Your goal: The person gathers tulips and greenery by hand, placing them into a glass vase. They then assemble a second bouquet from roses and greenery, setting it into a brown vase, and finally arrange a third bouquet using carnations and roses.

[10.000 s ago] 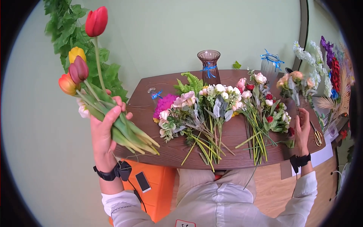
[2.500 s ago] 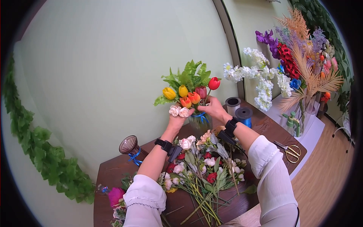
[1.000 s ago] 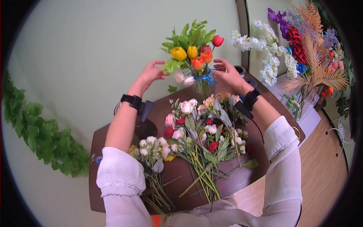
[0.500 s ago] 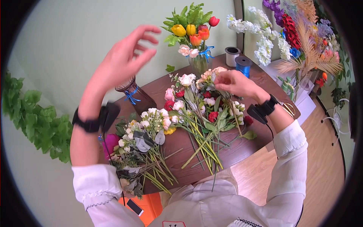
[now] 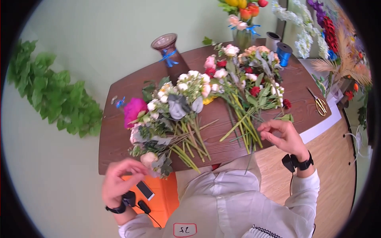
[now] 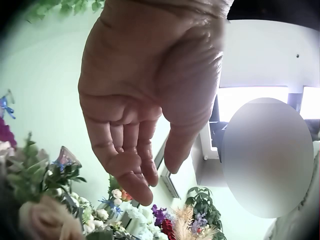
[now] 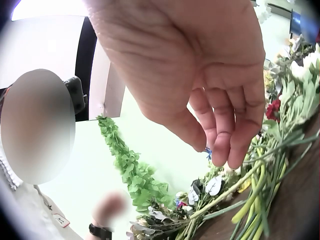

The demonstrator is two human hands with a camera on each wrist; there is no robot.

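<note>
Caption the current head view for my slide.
Left hand and right hand, empty, near a wooden table strewn with flowers, ribboned glass vase and tulips behind.

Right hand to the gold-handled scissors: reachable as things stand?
Probably yes: the right hand looks unoccupied, and the scissors lie uncovered, with bare tabletop between.

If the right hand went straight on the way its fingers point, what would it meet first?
Most likely the green flower stems, just left of the right hand in the head view, though the depth between them is unclear.
</note>
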